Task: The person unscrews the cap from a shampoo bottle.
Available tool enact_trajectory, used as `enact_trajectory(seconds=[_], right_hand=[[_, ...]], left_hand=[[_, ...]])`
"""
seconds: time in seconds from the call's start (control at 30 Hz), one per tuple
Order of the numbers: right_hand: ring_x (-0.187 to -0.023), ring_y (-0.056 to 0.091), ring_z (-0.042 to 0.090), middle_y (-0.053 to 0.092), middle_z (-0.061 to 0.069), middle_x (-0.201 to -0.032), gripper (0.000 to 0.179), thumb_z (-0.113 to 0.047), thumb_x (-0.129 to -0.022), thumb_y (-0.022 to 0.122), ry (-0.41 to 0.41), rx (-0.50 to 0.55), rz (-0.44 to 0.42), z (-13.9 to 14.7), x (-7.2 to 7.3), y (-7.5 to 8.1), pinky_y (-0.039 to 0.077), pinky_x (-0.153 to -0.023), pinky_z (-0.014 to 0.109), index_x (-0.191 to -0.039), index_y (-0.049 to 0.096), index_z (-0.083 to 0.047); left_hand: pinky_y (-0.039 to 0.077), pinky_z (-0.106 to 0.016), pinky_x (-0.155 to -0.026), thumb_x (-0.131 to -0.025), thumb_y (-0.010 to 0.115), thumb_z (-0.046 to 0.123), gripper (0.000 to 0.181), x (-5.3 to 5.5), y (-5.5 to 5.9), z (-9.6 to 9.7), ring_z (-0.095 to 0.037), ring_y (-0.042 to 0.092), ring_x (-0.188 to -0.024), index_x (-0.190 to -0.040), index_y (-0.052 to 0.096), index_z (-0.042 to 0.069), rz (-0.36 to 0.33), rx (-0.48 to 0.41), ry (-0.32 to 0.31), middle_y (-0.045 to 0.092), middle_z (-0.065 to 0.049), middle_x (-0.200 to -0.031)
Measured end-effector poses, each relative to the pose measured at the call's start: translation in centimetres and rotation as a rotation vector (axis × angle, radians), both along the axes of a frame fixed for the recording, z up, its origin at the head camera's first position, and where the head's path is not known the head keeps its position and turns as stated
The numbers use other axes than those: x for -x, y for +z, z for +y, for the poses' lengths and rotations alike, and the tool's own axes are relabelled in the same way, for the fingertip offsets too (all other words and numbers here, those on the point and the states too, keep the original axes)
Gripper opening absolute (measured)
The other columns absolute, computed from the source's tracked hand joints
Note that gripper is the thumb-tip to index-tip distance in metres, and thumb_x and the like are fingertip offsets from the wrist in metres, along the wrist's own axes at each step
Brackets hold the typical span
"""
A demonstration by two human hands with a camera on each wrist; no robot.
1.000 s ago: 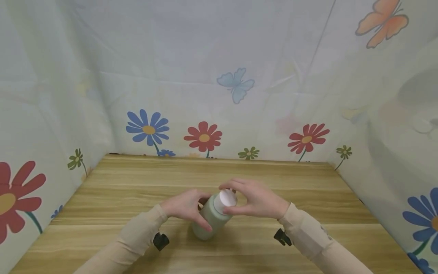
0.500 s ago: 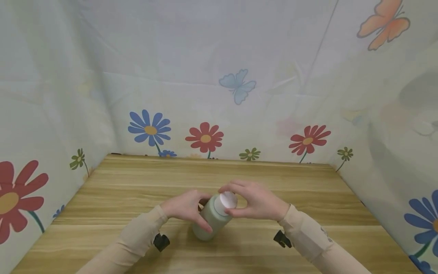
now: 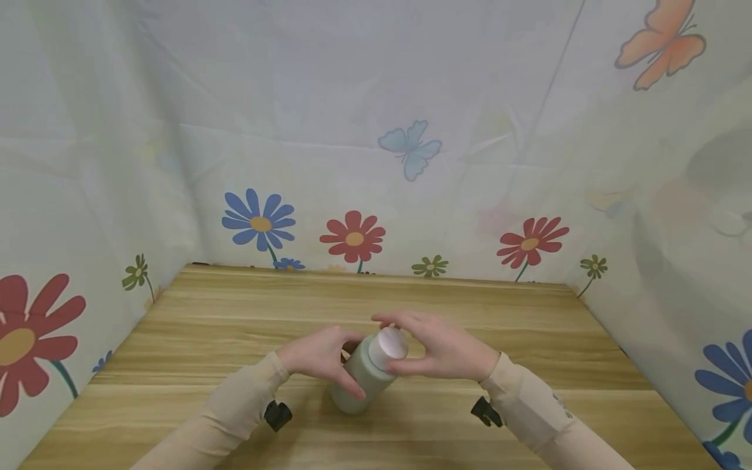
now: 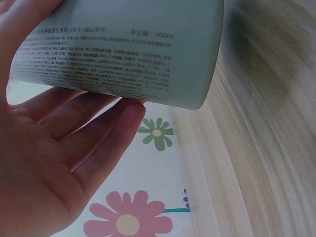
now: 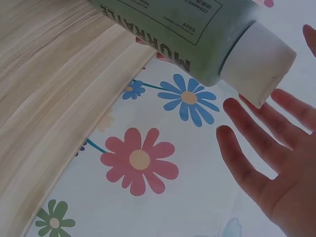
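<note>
A pale green shampoo bottle [image 3: 361, 382] with a white cap [image 3: 389, 347] leans with its cap up and to the right, above the wooden table. My left hand [image 3: 317, 356] grips its body, thumb across the near side and fingers on the far side. Rows of small print and "400ml" show on the bottle [image 4: 123, 54] in the left wrist view. Around the cap my right hand [image 3: 443, 346] is spread, thumb on the near side and fingers beyond it. In the right wrist view the fingers [image 5: 256, 133] are extended beside the cap [image 5: 256, 61].
The wooden table [image 3: 235, 307] lies under both hands. A pale cloth [image 3: 329, 78] printed with flowers and butterflies surrounds it at the back and sides. A black clip [image 3: 277, 415] hangs by the left wrist, another black clip [image 3: 486, 411] by the right.
My right hand's fingers have loosened and spread from the cap, with the index finger lifting off it. The left hand and bottle have hardly moved. The head view has shifted slightly.
</note>
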State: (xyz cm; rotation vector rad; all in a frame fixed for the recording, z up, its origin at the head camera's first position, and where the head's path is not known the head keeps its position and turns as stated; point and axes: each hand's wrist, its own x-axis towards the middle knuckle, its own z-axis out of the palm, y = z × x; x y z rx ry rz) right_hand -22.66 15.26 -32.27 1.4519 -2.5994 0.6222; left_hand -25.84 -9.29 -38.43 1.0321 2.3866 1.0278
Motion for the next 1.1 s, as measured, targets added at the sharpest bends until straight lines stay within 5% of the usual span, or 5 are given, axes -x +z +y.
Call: enact_trajectory(seconds=[0.23,0.5,1.1], right_hand=[[-0.093,0.059,0.005,0.066,-0.006,-0.113,0.056,-0.045,-0.085,0.071,-0.106,-0.012,0.03,0.03,-0.11,-0.16,0.051,-0.079,0.025,-0.132,0.053,-0.02],[-0.086,0.058,0.003,0.067,-0.007,-0.108,0.045,-0.043,-0.084,0.072,-0.096,-0.014,0.051,0.11,-0.1,-0.29,0.05,-0.074,0.019,-0.121,0.06,-0.019],[-0.106,0.06,0.008,0.06,-0.006,-0.122,0.047,-0.02,-0.086,0.07,0.093,-0.033,0.035,0.25,0.21,-0.16,0.052,-0.09,0.028,-0.13,0.055,-0.017]], left_hand=[[0.053,-0.024,-0.085,-0.069,0.087,0.034,0.056,-0.04,-0.02,-0.05,-0.005,0.065,-0.099,-0.118,0.062,0.019,-0.003,0.016,0.007,0.069,0.006,-0.113],[0.052,-0.024,-0.086,-0.069,0.086,0.034,0.056,-0.13,-0.04,-0.1,-0.006,0.065,-0.1,-0.118,0.062,0.019,-0.008,0.013,0.012,0.069,0.007,-0.113],[0.052,-0.023,-0.083,-0.068,0.087,0.032,0.056,-0.16,-0.17,-0.26,-0.005,0.064,-0.097,-0.116,0.063,0.02,-0.013,-0.016,-0.004,0.068,0.008,-0.11]])
